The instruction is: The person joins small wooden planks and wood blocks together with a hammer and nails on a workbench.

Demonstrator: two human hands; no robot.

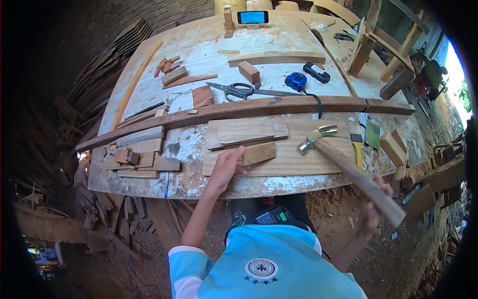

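My left hand [230, 165] pinches the left end of a small wooden block [260, 153], which is over a wide flat board [318, 162] near the table's front edge. Above that block, two thin wood pieces [246, 132] lie on the same board. Wrapped round the lower handle of a claw hammer [351, 167] is my right hand [371, 207], to the right of the board and past the table edge. The hammer's metal head is over the board's right part, apart from the small block.
A long wooden beam [239, 110] crosses the worktable [191, 177]. Behind it lie scissors [239, 91], a blue tape measure [296, 81] and a brick-like block [249, 72]. A yellow-handled brush [357, 149] is at the right; stacked offcuts [144, 159] at the left. A phone [253, 17] stands at the back.
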